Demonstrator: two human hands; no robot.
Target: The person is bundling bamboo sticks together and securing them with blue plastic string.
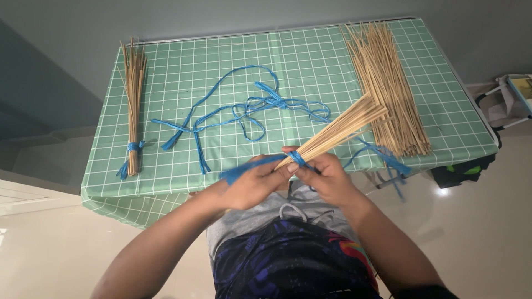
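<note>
Bundle of thin tan sticks (338, 128), bound near its base with blue plastic raffia strip (297, 158), sits between my two hands just over the near edge of the table, its free ends fanning up and to the right. My left hand (252, 185) is closed, fingers pinched on the blurred tail of the blue strip, which runs out leftward from the binding. My right hand (327, 178) is closed round the bundle's base, thumb and fingers pressed at the wrap. Below the hands: my grey waistband with a drawstring and dark patterned shorts. The table wears a green checked cloth with white grid lines (310, 55). More loose blue raffia strips (249, 108) lie tangled across the middle of the cloth, a few ends trailing over the near edge at right. On the right side, a large loose pile of the same tan sticks (390, 83) lies lengthwise. At the far left, well apart, a finished stick bundle tied with blue strip (133, 99) rests near the cloth's edge.
</note>
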